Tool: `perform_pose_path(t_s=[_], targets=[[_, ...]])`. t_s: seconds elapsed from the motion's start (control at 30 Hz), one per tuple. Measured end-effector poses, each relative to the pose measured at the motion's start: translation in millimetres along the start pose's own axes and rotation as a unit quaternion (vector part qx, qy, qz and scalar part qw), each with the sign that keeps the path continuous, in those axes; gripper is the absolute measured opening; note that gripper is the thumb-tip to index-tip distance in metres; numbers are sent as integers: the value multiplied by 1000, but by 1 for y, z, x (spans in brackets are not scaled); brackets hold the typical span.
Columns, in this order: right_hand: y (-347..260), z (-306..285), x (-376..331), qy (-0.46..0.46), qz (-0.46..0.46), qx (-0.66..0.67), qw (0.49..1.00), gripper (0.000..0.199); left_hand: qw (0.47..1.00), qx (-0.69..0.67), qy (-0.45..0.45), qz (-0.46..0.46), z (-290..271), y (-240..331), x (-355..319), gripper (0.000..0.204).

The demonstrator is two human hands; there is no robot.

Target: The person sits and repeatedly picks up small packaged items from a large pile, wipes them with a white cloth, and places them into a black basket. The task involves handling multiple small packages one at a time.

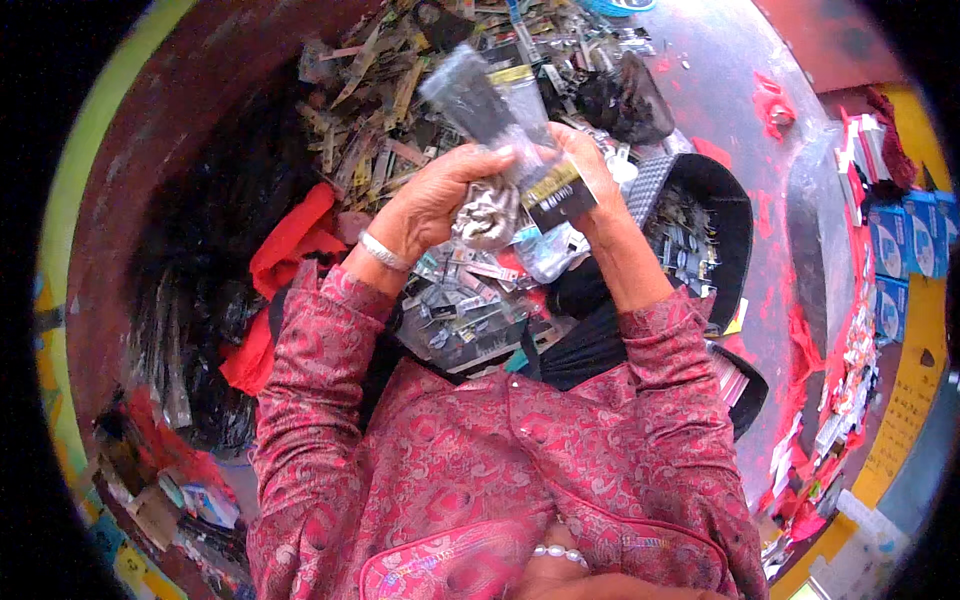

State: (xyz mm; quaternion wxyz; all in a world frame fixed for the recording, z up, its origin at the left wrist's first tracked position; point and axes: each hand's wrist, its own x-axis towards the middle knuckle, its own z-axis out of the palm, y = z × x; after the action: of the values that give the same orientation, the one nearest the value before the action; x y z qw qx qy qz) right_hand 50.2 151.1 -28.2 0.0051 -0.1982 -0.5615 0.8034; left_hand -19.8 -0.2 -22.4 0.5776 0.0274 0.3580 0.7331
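My left hand is closed, thumb and fingers pinching the lower end of a clear plastic sleeve that sticks up away from me. Below its fingers hangs a crumpled, grey-beige bundle, possibly cloth; its exact kind is unclear. My right hand is closed around a black-and-gold packaging card, its fingers partly hidden behind it. A second clear sleeve with a gold band rises between the hands. The hands nearly meet over a heap of small packaged goods.
Beyond the hands lies a large pile of small carded packets. At right stands a black container of small items. Black plastic bags and red plastic lie at left. Blue boxes sit at the far right.
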Motion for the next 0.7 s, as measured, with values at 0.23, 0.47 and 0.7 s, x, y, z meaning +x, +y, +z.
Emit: perform_pose_path(t_s=[0.23, 0.47, 0.7], targets=[[7, -4, 3, -86, 31, -25, 995, 26, 996, -80, 45, -20, -15, -7, 12, 23], [-7, 1, 0, 191, -91, -154, 965, 17, 979, -129, 133, 90, -26, 2, 10, 17], [5, 53, -19, -22, -431, -496, 753, 39, 976, -156, 133, 76, -40, 1, 10, 20]])
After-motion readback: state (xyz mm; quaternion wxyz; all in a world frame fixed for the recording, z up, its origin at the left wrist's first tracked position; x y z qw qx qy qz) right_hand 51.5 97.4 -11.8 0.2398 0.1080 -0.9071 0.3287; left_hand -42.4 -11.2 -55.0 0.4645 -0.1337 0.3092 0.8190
